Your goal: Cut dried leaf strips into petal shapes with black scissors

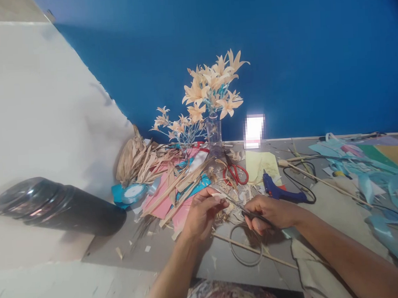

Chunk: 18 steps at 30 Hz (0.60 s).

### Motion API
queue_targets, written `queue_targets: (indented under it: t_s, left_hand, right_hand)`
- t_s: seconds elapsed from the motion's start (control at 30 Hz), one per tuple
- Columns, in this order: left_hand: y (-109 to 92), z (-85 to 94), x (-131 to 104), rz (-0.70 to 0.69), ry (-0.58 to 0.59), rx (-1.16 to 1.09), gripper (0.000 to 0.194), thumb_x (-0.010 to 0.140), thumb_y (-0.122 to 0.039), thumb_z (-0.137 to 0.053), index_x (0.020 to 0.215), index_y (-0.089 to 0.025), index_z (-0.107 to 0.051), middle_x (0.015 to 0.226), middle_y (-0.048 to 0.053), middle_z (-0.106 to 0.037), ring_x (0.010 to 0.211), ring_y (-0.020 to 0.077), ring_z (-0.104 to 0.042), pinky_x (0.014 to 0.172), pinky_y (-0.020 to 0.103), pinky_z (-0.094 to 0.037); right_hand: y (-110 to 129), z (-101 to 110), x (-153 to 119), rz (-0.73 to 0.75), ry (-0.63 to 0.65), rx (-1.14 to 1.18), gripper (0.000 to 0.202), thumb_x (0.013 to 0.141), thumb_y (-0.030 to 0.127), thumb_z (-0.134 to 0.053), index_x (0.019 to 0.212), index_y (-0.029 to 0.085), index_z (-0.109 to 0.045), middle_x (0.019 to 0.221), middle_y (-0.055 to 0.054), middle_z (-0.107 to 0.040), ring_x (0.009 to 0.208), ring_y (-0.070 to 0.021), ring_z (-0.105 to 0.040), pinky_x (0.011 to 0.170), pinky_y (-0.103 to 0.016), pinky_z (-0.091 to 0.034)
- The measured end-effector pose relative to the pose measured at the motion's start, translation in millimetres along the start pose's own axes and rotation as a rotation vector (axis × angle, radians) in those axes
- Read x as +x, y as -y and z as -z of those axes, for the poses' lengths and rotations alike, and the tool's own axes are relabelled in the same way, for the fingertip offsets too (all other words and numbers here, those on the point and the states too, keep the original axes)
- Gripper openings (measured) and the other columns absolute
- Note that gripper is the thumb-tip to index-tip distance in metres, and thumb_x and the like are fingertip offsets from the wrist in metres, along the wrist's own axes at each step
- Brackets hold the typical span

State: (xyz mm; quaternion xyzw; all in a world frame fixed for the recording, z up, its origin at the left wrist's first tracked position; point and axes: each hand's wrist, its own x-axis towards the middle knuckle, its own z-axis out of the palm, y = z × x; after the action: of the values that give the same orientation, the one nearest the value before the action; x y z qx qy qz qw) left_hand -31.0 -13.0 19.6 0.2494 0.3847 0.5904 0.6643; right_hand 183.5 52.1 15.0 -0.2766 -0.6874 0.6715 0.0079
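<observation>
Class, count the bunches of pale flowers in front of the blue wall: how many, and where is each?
2. The larger bunch is in a clear vase; the smaller bunch is left of it, lower in view. No others show.

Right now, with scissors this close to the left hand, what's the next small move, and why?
I'd probably ease the left hand slightly away from the scissors, holding on to the pale piece. The right hand holds the scissors with the blades pointing toward the left fingertips. Whether the blades are apart is too small to tell.
</observation>
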Motion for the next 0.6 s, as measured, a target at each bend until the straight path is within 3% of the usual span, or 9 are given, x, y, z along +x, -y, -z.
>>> queue_targets:
  t_s: [0.4, 0.6]
  left_hand:
    - [1, -6.4, -1, -0.009, -0.03, 0.006, 0.016, 0.066, -0.017, -0.076, 0.069, -0.017, -0.061, 0.068, 0.001, -0.07, 0.067, 0.0173, -0.068, 0.075, 0.031, -0.052]
    - [-3, -7.1, -3, -0.019, -0.053, 0.026, 0.015, 0.065, -0.017, -0.076, 0.067, -0.017, -0.061, 0.068, 0.001, -0.069, 0.067, 0.0164, -0.068, 0.075, 0.03, -0.052]
  right_hand:
    - [-3, -1, 0, -0.024, -0.025, 0.003, 0.023, 0.074, 0.03, -0.064, 0.059, 0.013, -0.059, 0.052, 0.0, -0.058, 0.041, -0.0057, -0.045, 0.036, -0.013, -0.031]
    - [-14, 2, 1, -0.009, -0.044, 0.07, 0.041, 0.076, 0.048, -0.071, 0.06, 0.012, -0.061, 0.048, 0.002, -0.056, 0.036, -0.006, -0.044, 0.035, -0.016, -0.034]
